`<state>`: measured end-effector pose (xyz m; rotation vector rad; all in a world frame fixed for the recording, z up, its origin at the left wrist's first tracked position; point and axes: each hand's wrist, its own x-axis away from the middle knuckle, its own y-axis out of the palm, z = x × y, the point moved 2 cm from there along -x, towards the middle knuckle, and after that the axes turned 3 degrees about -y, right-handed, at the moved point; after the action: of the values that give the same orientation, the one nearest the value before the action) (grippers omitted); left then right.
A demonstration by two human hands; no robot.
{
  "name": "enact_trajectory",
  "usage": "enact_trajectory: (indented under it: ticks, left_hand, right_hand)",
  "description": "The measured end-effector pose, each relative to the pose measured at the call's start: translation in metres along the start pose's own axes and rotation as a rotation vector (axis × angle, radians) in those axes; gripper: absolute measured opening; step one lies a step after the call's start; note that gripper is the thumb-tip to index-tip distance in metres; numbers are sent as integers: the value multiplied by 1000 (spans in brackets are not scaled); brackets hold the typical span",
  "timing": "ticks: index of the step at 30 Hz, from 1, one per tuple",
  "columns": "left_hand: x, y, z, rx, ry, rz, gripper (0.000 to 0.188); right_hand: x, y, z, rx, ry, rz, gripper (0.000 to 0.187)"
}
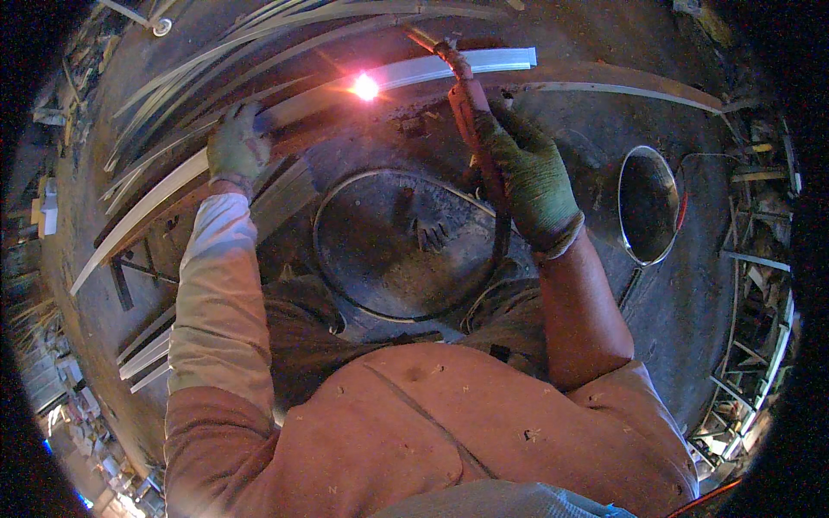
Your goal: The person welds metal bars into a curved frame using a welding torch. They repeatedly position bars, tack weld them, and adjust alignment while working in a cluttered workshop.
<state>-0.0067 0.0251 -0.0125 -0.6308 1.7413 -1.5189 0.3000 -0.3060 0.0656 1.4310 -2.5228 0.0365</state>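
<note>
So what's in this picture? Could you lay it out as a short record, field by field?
Setting: a dim metal workshop floor, seen from above.
Left hand: gloved, pressing on a long pale metal strip.
Right hand: gloved, gripping a reddish torch handle that points at the strip.
Bright spot: a glowing flare on the strip, between the hands.
Nearby: a round metal disc below the hands, an oval metal ring to the right, more strips on the left.
</note>
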Motion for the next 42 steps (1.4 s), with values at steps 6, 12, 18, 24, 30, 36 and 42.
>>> enact_trajectory:
  ticks: [6,12,18,24,30,36,42]
  left_hand:
    - [0,11,-23,244,11,-164,57]
    - [-8,30,-52,452,40,-260,63]
    - [-17,17,-58,828,-15,-528,62]
    - [-15,-2,-40,623,-11,-431,57]
    - [-6,18,-49,531,93,-132,48]
    - [-10,24,-54,485,171,13,42]
    - [-11,23,-44,495,83,1,42]
  right_hand:
    - [0,6,-3,-65,9,24,50]
    - [-5,1,9,55,-255,-82,48]
    - [4,12,-16,-11,48,-5,48]
    - [1,3,-2,93,36,6,45]
    - [-3,6,6,70,-34,-37,43]
    - [-5,10,7,150,13,-20,44]
    - [-7,9,8,211,-74,-48,47]
